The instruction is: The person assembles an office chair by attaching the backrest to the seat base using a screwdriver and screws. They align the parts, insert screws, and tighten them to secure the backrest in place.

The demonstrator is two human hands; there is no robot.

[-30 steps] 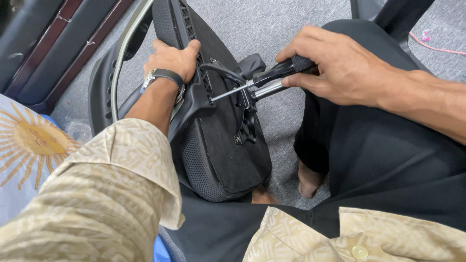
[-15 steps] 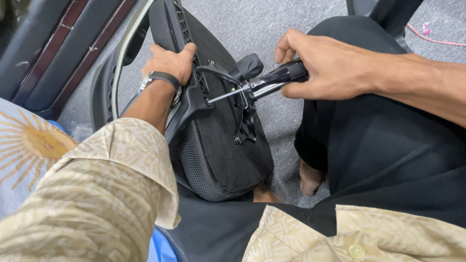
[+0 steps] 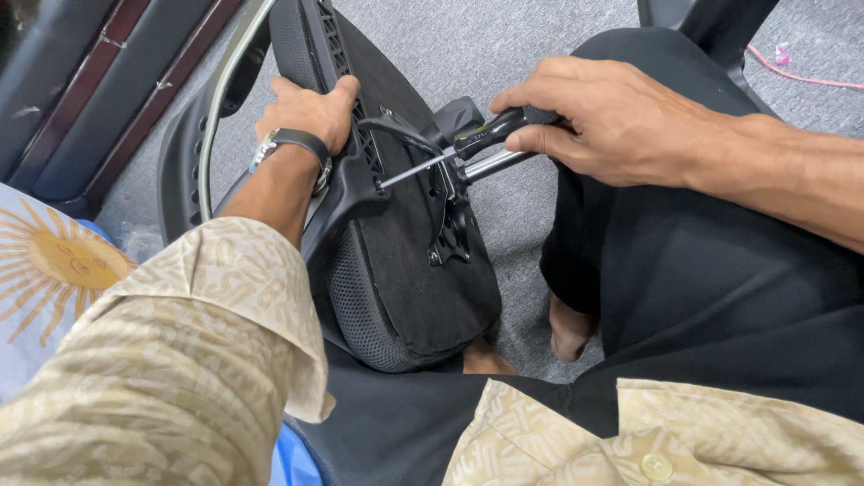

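Against the near lap, the left hand (image 3: 310, 112) clamped the chair seat (image 3: 405, 261) while the right hand (image 3: 612, 121) gripped the screwdriver (image 3: 468, 148), whose tip risked slipping if angled.

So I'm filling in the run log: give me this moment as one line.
left hand: grips black chair seat edge | right hand: holds screwdriver, tip at seat's underside bracket | seat propped on lap

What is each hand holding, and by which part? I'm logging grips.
Right hand grips the black-handled screwdriver by its handle; left hand clasps the black plastic chair seat by its ribbed edge.
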